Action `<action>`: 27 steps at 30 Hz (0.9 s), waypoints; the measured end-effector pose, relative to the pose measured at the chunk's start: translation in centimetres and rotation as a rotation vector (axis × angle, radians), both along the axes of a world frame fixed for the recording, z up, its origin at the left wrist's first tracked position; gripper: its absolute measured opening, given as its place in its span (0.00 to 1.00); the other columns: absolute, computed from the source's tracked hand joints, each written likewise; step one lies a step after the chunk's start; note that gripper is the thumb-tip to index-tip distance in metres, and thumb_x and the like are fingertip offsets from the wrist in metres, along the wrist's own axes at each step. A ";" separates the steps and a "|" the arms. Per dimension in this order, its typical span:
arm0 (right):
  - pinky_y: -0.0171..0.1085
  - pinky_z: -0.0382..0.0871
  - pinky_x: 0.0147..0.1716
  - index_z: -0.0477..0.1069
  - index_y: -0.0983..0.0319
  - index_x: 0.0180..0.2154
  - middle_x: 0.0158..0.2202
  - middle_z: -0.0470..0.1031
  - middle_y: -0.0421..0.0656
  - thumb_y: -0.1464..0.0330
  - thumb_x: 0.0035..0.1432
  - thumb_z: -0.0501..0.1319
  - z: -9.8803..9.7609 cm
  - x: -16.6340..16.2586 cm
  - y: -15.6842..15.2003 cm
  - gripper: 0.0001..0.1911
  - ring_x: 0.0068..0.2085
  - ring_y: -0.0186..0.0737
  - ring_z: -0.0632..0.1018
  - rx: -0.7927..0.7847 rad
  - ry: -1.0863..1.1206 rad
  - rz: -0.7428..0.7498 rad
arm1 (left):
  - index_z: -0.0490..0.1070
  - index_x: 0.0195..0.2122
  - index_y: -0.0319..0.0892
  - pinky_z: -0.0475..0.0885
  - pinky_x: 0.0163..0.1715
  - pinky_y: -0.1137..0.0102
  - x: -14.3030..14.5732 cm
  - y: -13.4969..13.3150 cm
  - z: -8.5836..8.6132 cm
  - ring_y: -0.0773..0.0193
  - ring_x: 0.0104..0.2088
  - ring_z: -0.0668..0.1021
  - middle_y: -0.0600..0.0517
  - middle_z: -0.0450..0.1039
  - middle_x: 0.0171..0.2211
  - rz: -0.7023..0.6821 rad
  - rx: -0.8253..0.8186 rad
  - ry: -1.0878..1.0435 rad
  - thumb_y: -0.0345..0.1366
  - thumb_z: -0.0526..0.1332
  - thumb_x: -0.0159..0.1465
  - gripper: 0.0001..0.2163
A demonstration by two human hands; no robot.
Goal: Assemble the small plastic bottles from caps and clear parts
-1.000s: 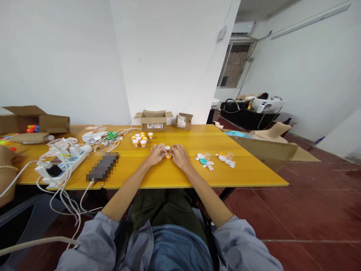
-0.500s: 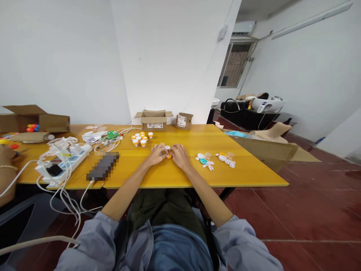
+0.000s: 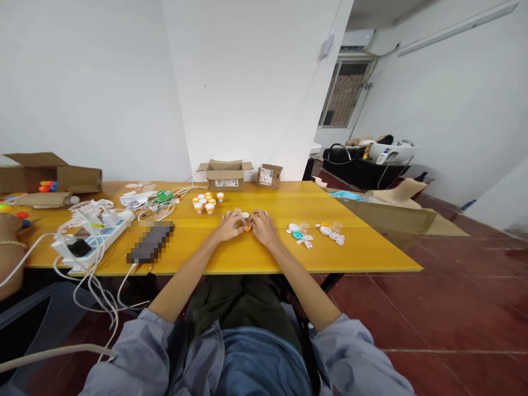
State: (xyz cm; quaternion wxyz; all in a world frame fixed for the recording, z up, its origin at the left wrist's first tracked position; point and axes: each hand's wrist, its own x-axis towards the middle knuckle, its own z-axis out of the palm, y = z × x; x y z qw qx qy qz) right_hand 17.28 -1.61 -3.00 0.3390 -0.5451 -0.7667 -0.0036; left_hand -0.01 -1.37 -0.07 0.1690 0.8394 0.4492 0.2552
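My left hand (image 3: 231, 226) and my right hand (image 3: 263, 225) meet over the middle of the table, fingers closed around a small orange round part (image 3: 247, 227). Both hands' fingertips touch it, and they cover much of it. Just beyond the fingers stands a white round piece (image 3: 245, 215). Farther left sits a cluster of several white-and-orange round-topped pieces (image 3: 203, 203). To the right of my right hand lie loose plastic parts: a teal ring (image 3: 297, 235), a white disc (image 3: 293, 227), an orange ring (image 3: 325, 225) and perforated white pieces (image 3: 339, 239).
An open cardboard box (image 3: 225, 176) and a smaller box (image 3: 269, 177) stand at the table's back edge. On the left lie a power strip (image 3: 105, 239) with tangled cables and a blurred-out dark device (image 3: 150, 242). Another person's arm (image 3: 10, 253) rests at the far left.
My hands stay nearly in place, with only slight finger movement at the orange part. At the far left, the other person's arm has shifted, showing more coloured balls.
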 end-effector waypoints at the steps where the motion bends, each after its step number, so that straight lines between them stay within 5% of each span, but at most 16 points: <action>1: 0.45 0.66 0.50 0.76 0.57 0.33 0.48 0.73 0.48 0.75 0.60 0.59 0.0 0.0 0.0 0.09 0.49 0.48 0.71 -0.007 -0.002 -0.008 | 0.76 0.36 0.48 0.59 0.58 0.55 0.0 -0.1 0.0 0.53 0.53 0.68 0.53 0.71 0.47 -0.002 -0.002 -0.003 0.37 0.64 0.62 0.03; 27: 0.47 0.65 0.54 0.75 0.58 0.32 0.47 0.73 0.47 0.75 0.61 0.59 -0.2 0.2 0.3 0.09 0.49 0.46 0.73 0.003 0.116 -0.030 | 0.78 0.38 0.49 0.61 0.61 0.55 -0.1 0.6 -0.6 0.53 0.55 0.71 0.52 0.76 0.46 -0.004 0.010 -0.092 0.41 0.67 0.60 0.07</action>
